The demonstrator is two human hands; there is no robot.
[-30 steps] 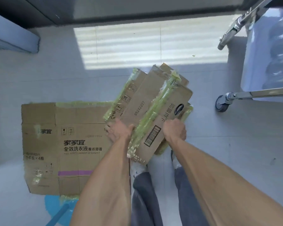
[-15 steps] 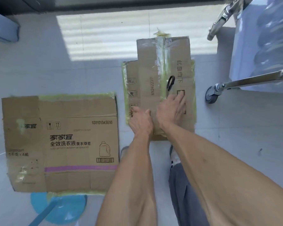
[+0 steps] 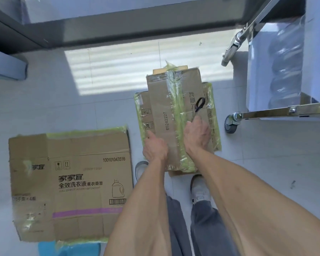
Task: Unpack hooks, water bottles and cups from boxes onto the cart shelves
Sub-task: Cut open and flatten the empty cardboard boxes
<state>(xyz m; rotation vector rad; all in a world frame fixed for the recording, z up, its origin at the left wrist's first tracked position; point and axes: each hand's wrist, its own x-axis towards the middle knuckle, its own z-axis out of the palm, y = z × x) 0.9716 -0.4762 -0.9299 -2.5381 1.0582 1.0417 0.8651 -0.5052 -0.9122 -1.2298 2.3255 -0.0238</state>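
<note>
A flattened detergent box lies on the floor at far left; the left hand and right hand press spread fingers on the taped box — straight ahead, long axis running away — cart to the right

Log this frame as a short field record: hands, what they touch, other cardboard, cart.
left hand: pressing on flattened box, index finger out
right hand: flat on same box, fingers toward its handle hole
flattened box: lies on floor, green tape along seams
second box: flattened, on floor to the left, untouched
cart: at right, wrapped bottles on shelf, caster near box
</note>
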